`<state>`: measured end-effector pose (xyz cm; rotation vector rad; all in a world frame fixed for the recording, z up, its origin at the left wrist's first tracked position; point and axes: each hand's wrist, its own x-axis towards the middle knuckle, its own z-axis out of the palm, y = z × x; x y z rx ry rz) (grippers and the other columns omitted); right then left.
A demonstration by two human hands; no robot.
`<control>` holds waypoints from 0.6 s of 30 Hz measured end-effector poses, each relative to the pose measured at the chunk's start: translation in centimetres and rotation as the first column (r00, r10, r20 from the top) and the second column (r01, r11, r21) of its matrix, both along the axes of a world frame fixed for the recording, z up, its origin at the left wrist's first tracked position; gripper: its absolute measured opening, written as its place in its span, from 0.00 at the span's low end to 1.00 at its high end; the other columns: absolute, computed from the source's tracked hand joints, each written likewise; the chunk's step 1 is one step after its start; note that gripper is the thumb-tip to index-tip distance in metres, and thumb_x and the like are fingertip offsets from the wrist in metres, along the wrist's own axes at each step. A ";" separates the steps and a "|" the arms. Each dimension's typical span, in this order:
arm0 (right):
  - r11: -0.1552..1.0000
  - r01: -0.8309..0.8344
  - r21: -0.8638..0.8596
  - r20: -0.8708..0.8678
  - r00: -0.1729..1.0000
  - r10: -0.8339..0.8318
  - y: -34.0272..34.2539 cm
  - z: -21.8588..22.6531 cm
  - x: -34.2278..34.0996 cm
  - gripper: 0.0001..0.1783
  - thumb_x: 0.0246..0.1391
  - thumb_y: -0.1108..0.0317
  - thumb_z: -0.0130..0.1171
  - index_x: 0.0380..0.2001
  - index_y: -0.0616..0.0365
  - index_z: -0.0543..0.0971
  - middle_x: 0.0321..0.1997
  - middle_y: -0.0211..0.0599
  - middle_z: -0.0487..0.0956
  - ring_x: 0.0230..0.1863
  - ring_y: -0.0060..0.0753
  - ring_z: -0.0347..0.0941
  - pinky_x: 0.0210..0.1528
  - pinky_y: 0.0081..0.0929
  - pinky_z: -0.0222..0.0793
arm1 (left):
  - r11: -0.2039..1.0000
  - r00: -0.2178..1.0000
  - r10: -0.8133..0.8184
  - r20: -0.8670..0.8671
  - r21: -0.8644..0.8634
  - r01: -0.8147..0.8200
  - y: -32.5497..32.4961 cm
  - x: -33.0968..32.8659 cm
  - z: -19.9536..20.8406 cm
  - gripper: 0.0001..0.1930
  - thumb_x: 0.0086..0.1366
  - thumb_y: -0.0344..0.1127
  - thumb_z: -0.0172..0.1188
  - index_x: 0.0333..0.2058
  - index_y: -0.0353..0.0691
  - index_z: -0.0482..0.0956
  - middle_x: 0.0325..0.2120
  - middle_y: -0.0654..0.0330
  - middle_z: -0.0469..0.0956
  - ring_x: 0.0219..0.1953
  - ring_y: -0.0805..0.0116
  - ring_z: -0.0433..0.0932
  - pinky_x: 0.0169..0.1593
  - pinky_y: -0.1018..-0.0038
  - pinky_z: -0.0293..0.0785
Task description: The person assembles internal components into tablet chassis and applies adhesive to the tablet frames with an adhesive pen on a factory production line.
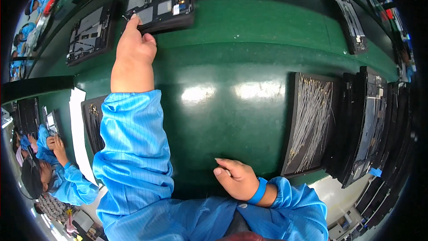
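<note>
My left arm stretches far forward. My left hand point(135, 49) is at the near left corner of an opened tablet-like device point(154, 11) in a black tray point(171, 26). One fingertip lies over the corner and the thumb is bent below the tray's edge; the other fingers are hidden. Flat cables and metallic panels show inside the device. Close to my body, above the near edge of the green bench, my right hand point(238, 179) is loosely closed, with a blue band at its wrist. Whether anything small is between its fingers, I cannot make out.
Another opened device point(89, 31) lies to the left, and one more point(345, 18) at the far right. Thin grey cables point(310, 122) fill a black tray on the right, beside stacked trays holding a device point(368, 125). Dark cables point(94, 122) lie left. A co-worker point(58, 165) sits at left.
</note>
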<state>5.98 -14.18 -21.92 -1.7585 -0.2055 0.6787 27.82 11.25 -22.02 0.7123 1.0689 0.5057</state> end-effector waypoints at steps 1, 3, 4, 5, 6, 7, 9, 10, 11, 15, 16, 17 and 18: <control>1.000 -0.009 0.015 0.009 1.000 0.009 -0.1 0.2 -0.1 0.15 0.45 0.68 0.54 0.37 0.62 0.71 0.23 0.38 0.72 0.25 0.29 0.69 0.29 0.21 0.65 | 1.000 1.000 0.009 0.009 0.015 -0.009 0.0 -0.4 0.4 0.08 0.51 0.34 0.57 0.30 0.41 0.69 0.28 0.63 0.65 0.27 0.73 0.61 0.31 0.79 0.62; 1.000 0.028 0.001 0.010 1.000 -0.028 -0.2 0.2 -0.7 0.16 0.44 0.67 0.54 0.38 0.62 0.70 0.23 0.38 0.72 0.25 0.29 0.69 0.29 0.21 0.65 | 0.983 0.979 -0.172 0.106 -0.040 0.177 -0.8 -1.0 0.3 0.09 0.51 0.34 0.57 0.30 0.39 0.68 0.27 0.62 0.65 0.26 0.74 0.60 0.31 0.79 0.62; 0.999 0.032 0.009 0.018 0.999 -0.032 -0.1 0.2 -0.8 0.16 0.44 0.67 0.54 0.38 0.62 0.70 0.23 0.38 0.72 0.25 0.29 0.69 0.29 0.21 0.65 | 0.989 0.983 -0.151 0.105 0.016 0.150 -1.2 -1.7 0.7 0.10 0.51 0.32 0.56 0.31 0.37 0.68 0.28 0.61 0.68 0.28 0.72 0.65 0.30 0.78 0.62; 0.999 0.039 0.003 0.006 0.999 -0.039 -0.1 0.1 -0.9 0.16 0.44 0.65 0.54 0.38 0.60 0.70 0.23 0.41 0.72 0.24 0.32 0.69 0.29 0.23 0.65 | 0.987 0.982 -0.158 0.107 0.019 0.157 -1.6 -2.9 1.3 0.10 0.51 0.32 0.56 0.31 0.37 0.68 0.28 0.61 0.68 0.28 0.72 0.65 0.30 0.78 0.62; 0.999 0.045 -0.004 -0.006 0.999 -0.045 -0.2 0.0 -0.9 0.17 0.45 0.64 0.54 0.39 0.59 0.70 0.23 0.43 0.72 0.24 0.36 0.69 0.28 0.26 0.66 | 0.939 0.930 -0.323 0.176 0.181 0.291 -2.1 -4.3 2.2 0.10 0.51 0.32 0.55 0.32 0.37 0.68 0.28 0.60 0.70 0.30 0.70 0.67 0.32 0.76 0.64; 0.999 0.050 -0.004 -0.003 0.999 -0.050 -0.3 -0.1 -0.9 0.17 0.45 0.64 0.54 0.39 0.59 0.70 0.23 0.43 0.72 0.24 0.36 0.69 0.28 0.26 0.66 | 0.850 0.848 -0.483 0.216 0.346 0.397 -2.5 -5.8 3.1 0.10 0.52 0.32 0.54 0.33 0.36 0.68 0.29 0.59 0.71 0.32 0.68 0.70 0.33 0.75 0.65; 0.999 0.021 0.027 0.062 0.998 -0.023 -0.3 -0.2 -1.0 0.18 0.44 0.63 0.54 0.39 0.59 0.70 0.23 0.42 0.72 0.25 0.36 0.69 0.28 0.26 0.66 | 0.816 0.765 -0.576 0.287 0.252 0.520 -1.5 -9.2 4.7 0.11 0.54 0.32 0.51 0.35 0.34 0.69 0.32 0.56 0.73 0.34 0.65 0.72 0.37 0.72 0.67; 0.999 -0.036 0.018 0.084 0.996 0.034 -0.3 -0.2 -1.0 0.18 0.44 0.63 0.54 0.39 0.60 0.70 0.23 0.42 0.72 0.25 0.36 0.69 0.29 0.26 0.66 | 0.783 0.735 -0.622 0.271 0.241 0.574 -0.6 -10.9 4.7 0.12 0.54 0.33 0.49 0.36 0.32 0.70 0.32 0.56 0.73 0.34 0.67 0.72 0.40 0.71 0.68; 0.998 -0.053 0.021 0.080 0.995 0.051 -0.3 0.2 -1.2 0.18 0.44 0.63 0.54 0.39 0.60 0.70 0.23 0.42 0.72 0.25 0.36 0.69 0.29 0.26 0.66 | 0.759 0.718 -0.651 0.246 0.206 0.617 -1.3 -12.8 5.7 0.13 0.54 0.33 0.50 0.37 0.32 0.70 0.33 0.57 0.73 0.35 0.68 0.72 0.40 0.73 0.68; 0.963 -0.245 0.111 0.060 0.969 0.240 -0.4 0.7 -3.2 0.17 0.44 0.62 0.54 0.37 0.61 0.71 0.24 0.41 0.73 0.26 0.36 0.69 0.31 0.27 0.65 | 0.474 0.510 -0.856 -0.090 0.258 0.842 -1.7 -18.9 4.2 0.21 0.53 0.37 0.54 0.42 0.30 0.66 0.40 0.54 0.70 0.43 0.67 0.68 0.46 0.74 0.63; 0.945 -0.315 0.091 0.104 0.947 0.305 -0.4 0.6 -3.5 0.17 0.44 0.62 0.54 0.37 0.61 0.72 0.24 0.41 0.73 0.26 0.37 0.68 0.31 0.27 0.65 | 0.364 0.498 -0.786 -0.366 0.376 0.852 -2.2 -19.6 3.9 0.23 0.53 0.38 0.54 0.44 0.29 0.65 0.41 0.52 0.69 0.44 0.65 0.67 0.46 0.74 0.62; 0.925 -0.374 0.066 0.145 0.921 0.362 -0.3 0.5 -3.7 0.17 0.44 0.62 0.53 0.37 0.61 0.72 0.24 0.42 0.73 0.26 0.38 0.68 0.31 0.28 0.65 | 0.218 0.470 -0.640 -0.609 0.442 0.870 -2.3 -20.0 3.7 0.25 0.52 0.39 0.54 0.45 0.27 0.63 0.42 0.50 0.68 0.45 0.64 0.67 0.47 0.74 0.62; 0.919 -0.393 -0.032 0.079 0.916 0.394 -0.1 1.0 -3.5 0.17 0.44 0.62 0.53 0.37 0.61 0.72 0.23 0.42 0.72 0.27 0.39 0.68 0.30 0.28 0.66 | -0.006 0.513 -0.452 -0.730 0.577 0.816 -1.7 -20.1 4.0 0.27 0.53 0.41 0.54 0.46 0.26 0.61 0.42 0.47 0.68 0.45 0.63 0.67 0.46 0.75 0.62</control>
